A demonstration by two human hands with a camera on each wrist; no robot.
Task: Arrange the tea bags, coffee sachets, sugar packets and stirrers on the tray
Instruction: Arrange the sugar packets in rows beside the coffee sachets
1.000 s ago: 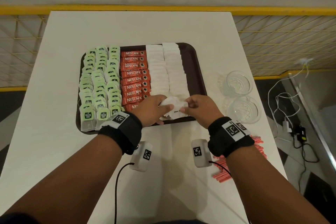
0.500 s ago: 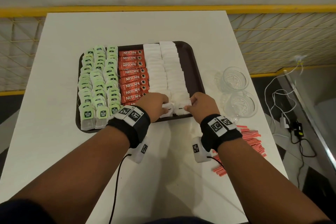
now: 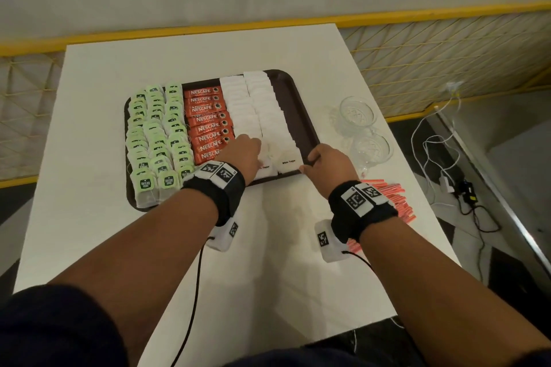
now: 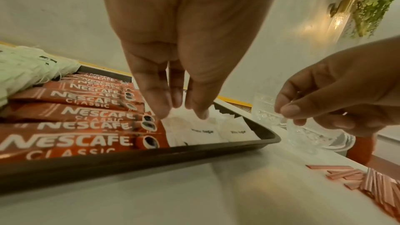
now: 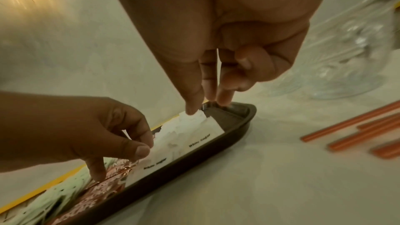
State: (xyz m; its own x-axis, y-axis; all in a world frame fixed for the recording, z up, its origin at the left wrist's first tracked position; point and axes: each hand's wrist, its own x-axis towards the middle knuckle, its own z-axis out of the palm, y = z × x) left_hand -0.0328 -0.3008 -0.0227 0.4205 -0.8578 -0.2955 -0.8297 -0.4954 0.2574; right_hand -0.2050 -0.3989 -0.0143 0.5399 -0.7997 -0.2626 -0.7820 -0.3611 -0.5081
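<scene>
Left hand [image 3: 243, 150] on sugar packets [image 4: 203, 132], fingers straight (wrist view only). Right hand [image 3: 328, 162] loosely curled, empty, at tray [image 3: 301, 104] corner. Stirrers [image 3: 393, 197] at 4 o'clock.

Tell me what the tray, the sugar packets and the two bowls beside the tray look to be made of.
Tray: probably moulded plastic, dark brown with a dull sheen and a rounded raised rim.
Sugar packets: matte white paper, flat, with printed black lettering.
Bowls: clear cut glass by the look, see-through with a faceted pattern; clear plastic cannot be ruled out.
</scene>
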